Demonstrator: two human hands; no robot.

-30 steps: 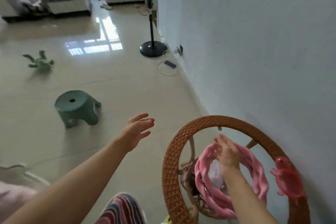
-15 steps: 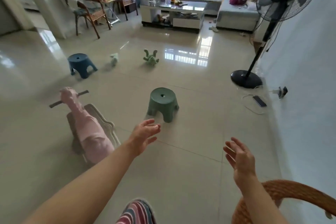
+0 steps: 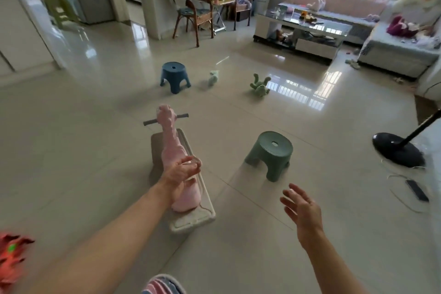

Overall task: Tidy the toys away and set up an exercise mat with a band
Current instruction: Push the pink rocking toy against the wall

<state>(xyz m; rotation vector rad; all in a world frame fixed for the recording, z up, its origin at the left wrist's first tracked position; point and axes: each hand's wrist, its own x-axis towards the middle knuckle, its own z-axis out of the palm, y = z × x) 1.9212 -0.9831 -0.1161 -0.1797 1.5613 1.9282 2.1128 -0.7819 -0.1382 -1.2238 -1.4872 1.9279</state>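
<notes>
A pink rocking toy (image 3: 171, 150) on a beige base stands on the tiled floor ahead of me. Further off lie a green plush toy (image 3: 259, 85) and a small pale green toy (image 3: 213, 78). A red-orange spiky toy (image 3: 10, 258) shows at the lower left edge. My left hand (image 3: 181, 173) hovers in front of the pink toy, fingers loosely spread and holding nothing. My right hand (image 3: 301, 210) is raised over bare floor, fingers straight and apart, empty. No mat or band is in view.
A green stool (image 3: 270, 154) stands right of the rocking toy and a blue stool (image 3: 175, 76) further back. A black fan base (image 3: 397, 153) with a cable and a phone (image 3: 417, 190) sits at the right. Chairs, a coffee table (image 3: 303, 31) and sofas line the far side.
My view has swung left from the wicker basket by the wall into the room. My right hand left the basket and is now raised and empty; the basket has dropped out of view.
</notes>
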